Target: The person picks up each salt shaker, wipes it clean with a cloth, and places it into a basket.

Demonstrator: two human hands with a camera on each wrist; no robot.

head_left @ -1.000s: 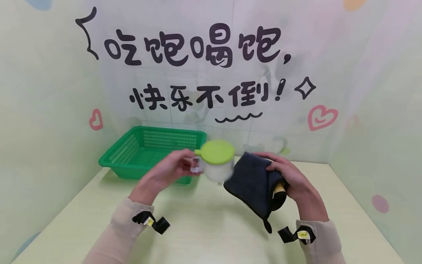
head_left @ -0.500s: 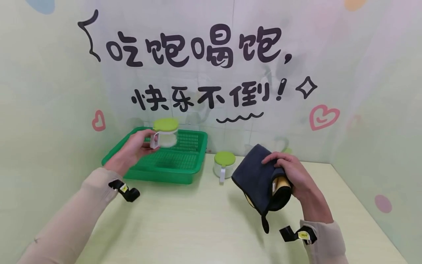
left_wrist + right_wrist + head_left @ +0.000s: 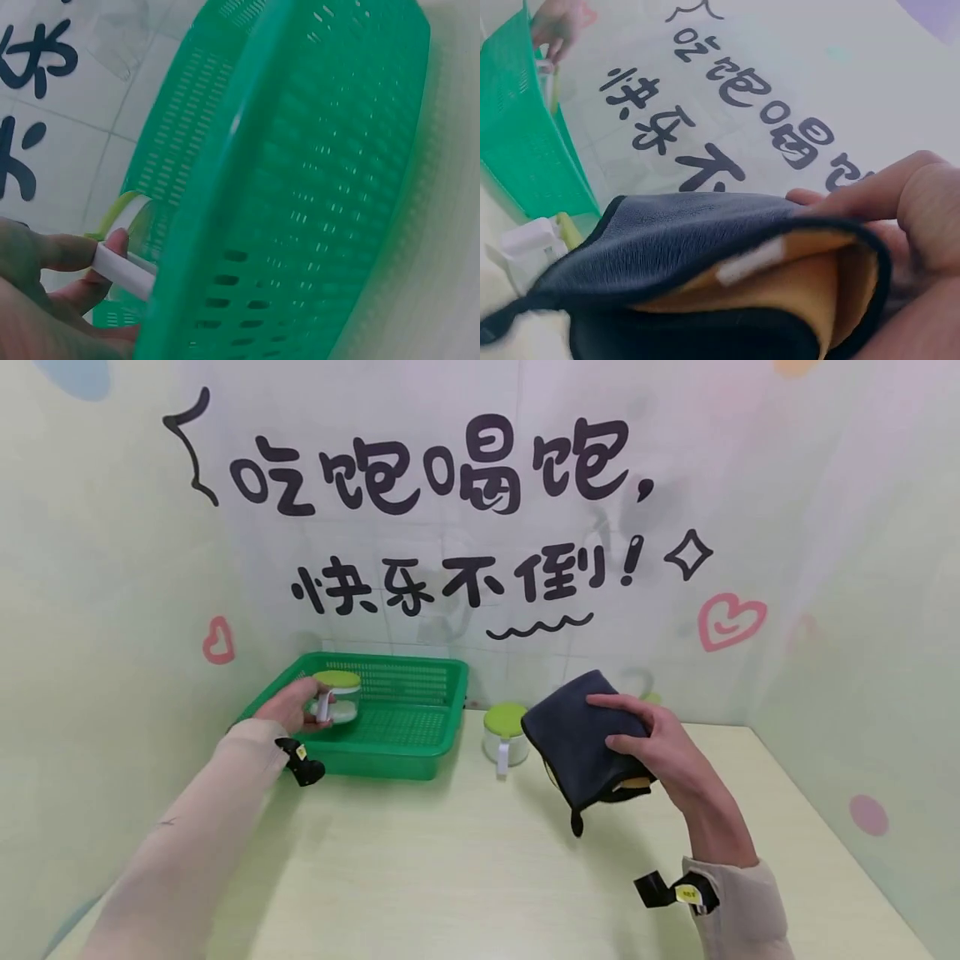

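My left hand (image 3: 291, 703) grips the white handle of a clear seasoning jar (image 3: 343, 693) with a green lid. It holds this jar upright inside the left part of the green plastic basket (image 3: 397, 764); whether the jar touches the bottom I cannot tell. In the left wrist view, thumb and fingers pinch the handle (image 3: 124, 271) behind the basket's rim. My right hand (image 3: 652, 735) holds a folded towel (image 3: 581, 739), dark blue-grey outside and orange-yellow inside, above the table. A second green-lidded jar (image 3: 506, 720) stands left of the towel, its handle facing me.
The pale table (image 3: 450, 860) carries the basket at the back left, near the back wall (image 3: 450, 527) with black lettering. Side walls enclose the table at left and right. A dark loop (image 3: 577, 823) hangs from the towel's corner.
My left hand has carried the jar left and then down into the basket. The second jar, hidden at first, has come into view. My right hand has tilted the towel slightly.
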